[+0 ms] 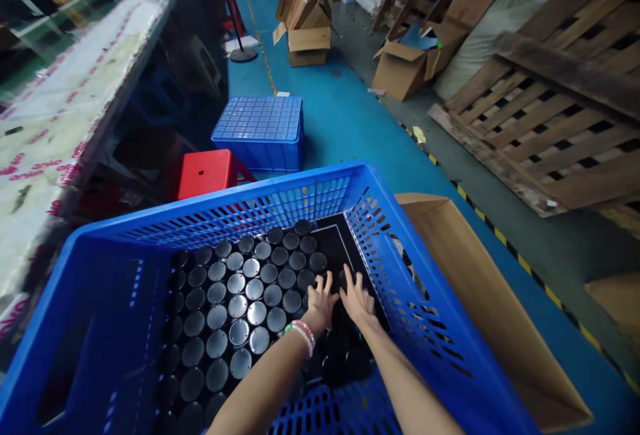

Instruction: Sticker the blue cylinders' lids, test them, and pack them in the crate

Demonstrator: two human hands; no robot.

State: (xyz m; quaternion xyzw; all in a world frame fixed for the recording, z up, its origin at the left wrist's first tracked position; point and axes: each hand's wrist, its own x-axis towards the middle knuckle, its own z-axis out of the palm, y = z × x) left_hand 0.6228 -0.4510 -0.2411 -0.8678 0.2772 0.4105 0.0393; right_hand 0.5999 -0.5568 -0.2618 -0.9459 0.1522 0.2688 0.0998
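Both hands reach into a large blue plastic crate [280,198] that holds rows of round black disc-topped pieces [237,305]. My left hand [323,300], with a beaded bracelet [303,333] at its wrist, lies over the right end of the rows, fingers spread and bent down onto the pieces. Close beside it, my right hand [357,298] has its fingers stretched out next to a dark round piece. The tops of the pieces under the hands are partly hidden. A flat black sheet [335,245] with a pale line shows at the crate's far right corner.
An open cardboard box [470,288] stands against the crate's right side. Beyond the crate are a red stool [203,175] and an upturned-looking blue bin [263,132]. A long covered table [75,82] runs along the left; wooden pallets [560,122] lean at right.
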